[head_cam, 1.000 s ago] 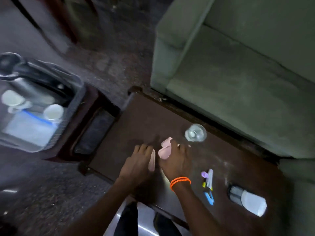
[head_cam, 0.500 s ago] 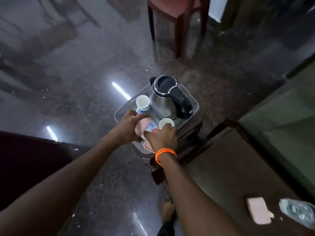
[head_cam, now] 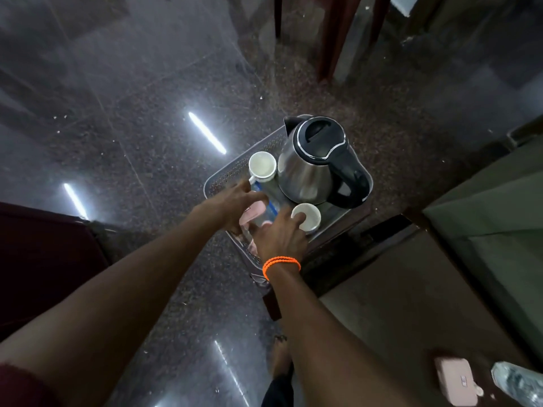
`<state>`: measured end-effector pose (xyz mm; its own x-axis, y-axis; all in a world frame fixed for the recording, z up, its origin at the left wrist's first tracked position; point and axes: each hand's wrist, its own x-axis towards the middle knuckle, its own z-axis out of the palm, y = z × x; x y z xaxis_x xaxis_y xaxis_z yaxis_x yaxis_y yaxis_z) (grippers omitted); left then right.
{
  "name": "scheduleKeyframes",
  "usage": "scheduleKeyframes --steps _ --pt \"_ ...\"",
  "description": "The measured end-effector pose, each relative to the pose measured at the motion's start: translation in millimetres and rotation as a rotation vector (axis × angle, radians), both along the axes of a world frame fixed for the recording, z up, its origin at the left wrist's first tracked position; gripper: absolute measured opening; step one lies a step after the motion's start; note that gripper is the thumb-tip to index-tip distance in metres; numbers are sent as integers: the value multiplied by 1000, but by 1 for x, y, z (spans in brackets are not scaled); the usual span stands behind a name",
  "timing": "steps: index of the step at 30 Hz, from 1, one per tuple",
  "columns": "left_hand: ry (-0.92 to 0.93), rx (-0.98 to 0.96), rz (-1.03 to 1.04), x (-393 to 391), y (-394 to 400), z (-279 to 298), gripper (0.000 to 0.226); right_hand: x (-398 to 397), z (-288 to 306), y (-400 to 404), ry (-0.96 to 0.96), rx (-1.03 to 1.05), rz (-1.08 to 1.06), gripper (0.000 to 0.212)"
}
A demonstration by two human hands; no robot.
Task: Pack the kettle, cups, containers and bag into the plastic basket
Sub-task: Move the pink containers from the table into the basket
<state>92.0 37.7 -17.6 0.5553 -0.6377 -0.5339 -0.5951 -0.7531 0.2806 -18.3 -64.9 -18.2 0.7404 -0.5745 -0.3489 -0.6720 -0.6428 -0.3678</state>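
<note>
Your hands, at table a second ago, now reach into basket [head_cam: 223,183] on low stand. Left hand [head_cam: 232,205] spread wide above pink container [head_cam: 255,209] at basket's near-left side; right hand [head_cam: 282,235] loosely open, holding nothing visible, fingertips beside near cup [head_cam: 306,216]. Kettle [head_cam: 317,163] fills far-right corner, second cup [head_cam: 262,165] far-left. Another pink container [head_cam: 454,380] waits on table's near edge: packing unfinished.

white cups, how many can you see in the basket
2. One white cup stands at the basket's far left side beside the kettle; the other white cup sits nearer, under the handle, at the right hand's fingertips. The hands could hide more.
</note>
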Motion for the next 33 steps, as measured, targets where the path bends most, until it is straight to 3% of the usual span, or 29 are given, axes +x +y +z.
scheduleKeyframes --steps 4,9,12,16,24,30,33 --pt "58 -32 27 -1 0 -6 93 0 -2 -8 55 -64 119 61" --pt "135 -96 101 -2 4 -7 98 -1 -2 -17 76 -157 270 23" --pt "142 -131 126 -6 7 -12 98 -9 0 -23 71 -221 352 13" --pt "158 -155 90 -14 4 -16 94 -19 1 -30 48 -182 373 16" --pt "129 -138 46 -17 1 -15 96 -34 -6 -47 -33 125 324 38" --pt "98 -137 79 -19 1 -16 101 -33 -14 -47 -65 -85 476 27" --pt "88 -111 74 -23 0 -19 103 -32 -15 -50 -70 -55 453 29"
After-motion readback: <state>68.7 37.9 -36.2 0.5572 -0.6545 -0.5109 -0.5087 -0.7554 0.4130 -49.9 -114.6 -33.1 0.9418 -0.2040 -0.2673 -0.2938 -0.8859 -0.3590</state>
